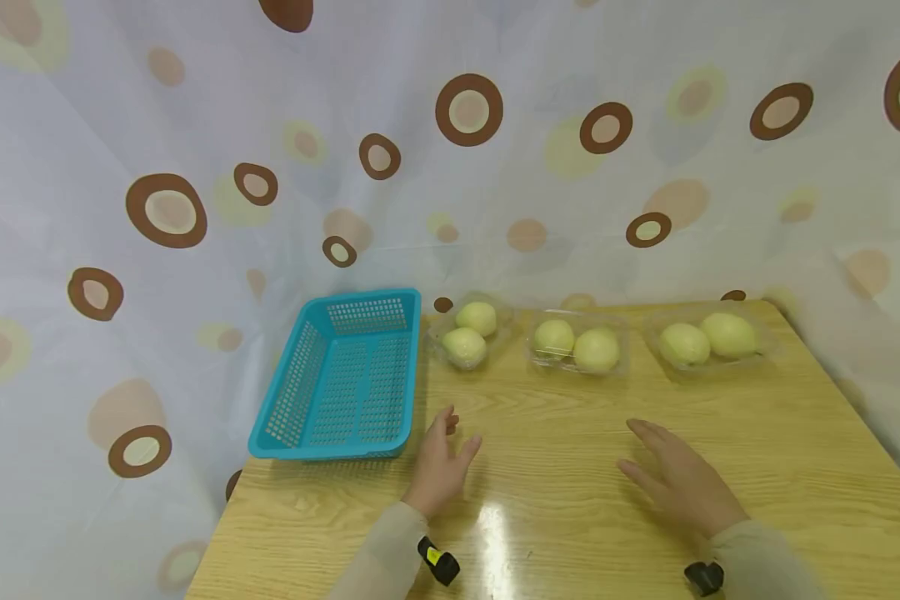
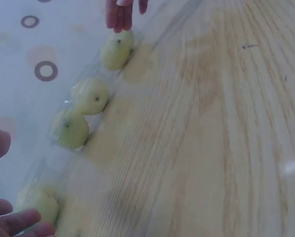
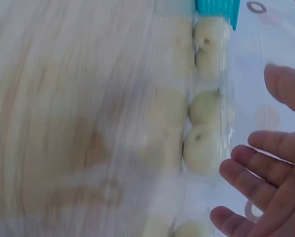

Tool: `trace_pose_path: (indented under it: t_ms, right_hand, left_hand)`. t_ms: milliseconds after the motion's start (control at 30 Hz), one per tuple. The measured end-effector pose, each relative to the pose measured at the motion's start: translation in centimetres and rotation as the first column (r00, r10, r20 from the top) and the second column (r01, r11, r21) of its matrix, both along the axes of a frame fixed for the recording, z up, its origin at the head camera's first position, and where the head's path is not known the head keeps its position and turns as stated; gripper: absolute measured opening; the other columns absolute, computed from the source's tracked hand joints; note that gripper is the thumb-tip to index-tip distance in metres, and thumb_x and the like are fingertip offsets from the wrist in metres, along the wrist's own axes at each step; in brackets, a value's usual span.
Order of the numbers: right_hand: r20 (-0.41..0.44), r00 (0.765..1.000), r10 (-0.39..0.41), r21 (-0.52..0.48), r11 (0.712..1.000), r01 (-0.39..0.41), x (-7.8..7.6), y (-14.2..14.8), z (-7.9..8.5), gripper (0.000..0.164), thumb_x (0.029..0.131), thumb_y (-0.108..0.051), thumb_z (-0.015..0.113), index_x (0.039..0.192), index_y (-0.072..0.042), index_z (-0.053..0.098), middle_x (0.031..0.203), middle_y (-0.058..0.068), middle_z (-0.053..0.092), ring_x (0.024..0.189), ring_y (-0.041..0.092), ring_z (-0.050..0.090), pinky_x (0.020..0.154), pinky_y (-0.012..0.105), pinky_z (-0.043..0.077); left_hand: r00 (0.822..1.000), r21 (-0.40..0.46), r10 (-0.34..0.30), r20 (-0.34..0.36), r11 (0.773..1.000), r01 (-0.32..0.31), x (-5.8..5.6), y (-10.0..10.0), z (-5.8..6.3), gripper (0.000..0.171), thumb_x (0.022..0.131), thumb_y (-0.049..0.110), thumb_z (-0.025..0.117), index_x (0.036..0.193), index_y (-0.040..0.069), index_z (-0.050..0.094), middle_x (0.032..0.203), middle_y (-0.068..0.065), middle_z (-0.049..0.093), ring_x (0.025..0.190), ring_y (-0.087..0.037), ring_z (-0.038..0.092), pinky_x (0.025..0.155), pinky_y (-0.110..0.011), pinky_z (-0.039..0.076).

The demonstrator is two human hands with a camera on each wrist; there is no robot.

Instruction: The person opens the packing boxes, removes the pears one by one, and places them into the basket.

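Observation:
My left hand (image 1: pixel 438 467) hovers over the table just right of the blue basket's front corner, thumb apart and fingers loosely bent around nothing. On the other side my right hand (image 1: pixel 682 483) reaches forward with thumb and fingers spread, also holding nothing. Beyond the hands stand three clear plastic trays, each with two pale yellow-green round fruits: a left tray (image 1: pixel 504 335), a middle tray (image 1: pixel 624 354) and a right tray (image 1: pixel 769 342). In the right wrist view the spread fingers (image 3: pixel 256 192) overlap the backdrop beside the trays.
The blue perforated basket (image 1: pixel 363 392) has nothing in it and sits at the table's left edge. A wooden table (image 1: pixel 555 517) lies under everything. Behind it hangs a white sheet (image 1: pixel 525 183) with brown and yellow circles.

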State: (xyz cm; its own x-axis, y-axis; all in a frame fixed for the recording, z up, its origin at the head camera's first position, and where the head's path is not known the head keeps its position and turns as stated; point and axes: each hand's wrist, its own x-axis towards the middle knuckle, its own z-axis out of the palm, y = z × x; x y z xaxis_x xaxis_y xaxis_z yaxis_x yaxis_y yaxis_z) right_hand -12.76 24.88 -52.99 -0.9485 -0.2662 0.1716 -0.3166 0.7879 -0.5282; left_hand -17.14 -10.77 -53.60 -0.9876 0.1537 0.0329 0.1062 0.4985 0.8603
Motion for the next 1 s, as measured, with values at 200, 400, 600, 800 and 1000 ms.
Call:
trace_pose_path:
  t_ms: [200,400,600,800,1000]
  right_hand:
    - [0.055,0.998,-0.005,-0.131,0.991,0.012,-0.3,-2.2,-0.5,0.060,0.098,-0.045,0.052,0.136,0.002,0.048,0.134,0.022,0.053,0.121,0.044,0.049,0.095,0.063,0.040]
    - [0.055,0.998,0.005,-0.184,0.983,0.005,-1.0,-3.7,-0.7,0.056,0.098,-0.044,0.051,0.135,-0.002,0.052,0.127,0.015,0.059,0.114,0.036,0.057,0.090,0.057,0.047]
    - [0.029,0.999,0.023,-0.181,0.983,-0.017,-2.2,-5.3,-0.6,0.052,0.098,-0.041,0.053,0.132,-0.001,0.055,0.122,0.012,0.063,0.110,0.031,0.060,0.090,0.053,0.048]
    - [-0.048,0.998,0.051,-0.120,0.991,-0.056,-4.5,-7.2,0.9,0.044,0.097,-0.033,0.059,0.130,-0.004,0.057,0.124,0.011,0.062,0.112,0.031,0.059,0.092,0.051,0.048]
    - [-0.095,0.991,0.094,0.004,0.996,-0.094,-8.3,-9.4,3.8,0.048,0.096,-0.034,0.060,0.135,-0.008,0.053,0.133,0.012,0.056,0.123,0.034,0.051,0.098,0.052,0.043]
  left_hand:
    - [0.991,0.223,0.105,0.086,0.967,-0.122,-1.5,0.7,-0.3,0.058,0.099,0.032,0.055,0.140,-0.005,0.036,0.118,-0.015,0.055,0.107,-0.028,0.054,0.089,-0.042,0.047]
    - [0.949,0.429,0.159,0.274,0.863,-0.268,-2.7,1.4,0.0,0.048,0.100,0.026,0.051,0.135,-0.006,0.041,0.113,-0.018,0.057,0.107,-0.036,0.057,0.091,-0.044,0.048]
    - [0.925,0.519,0.136,0.355,0.794,-0.316,-3.5,1.8,-0.3,0.044,0.102,0.027,0.048,0.130,-0.006,0.043,0.113,-0.023,0.059,0.107,-0.041,0.057,0.091,-0.047,0.048]
    - [0.906,0.601,0.125,0.405,0.710,-0.367,-5.2,2.7,-0.8,0.045,0.100,0.028,0.050,0.125,-0.009,0.046,0.100,-0.013,0.061,0.092,-0.026,0.061,0.083,-0.037,0.052]
    - [0.870,0.670,0.135,0.475,0.585,-0.457,-7.2,3.4,-0.4,0.046,0.100,0.031,0.049,0.126,-0.006,0.044,0.102,-0.012,0.057,0.085,-0.018,0.058,0.082,-0.033,0.052]
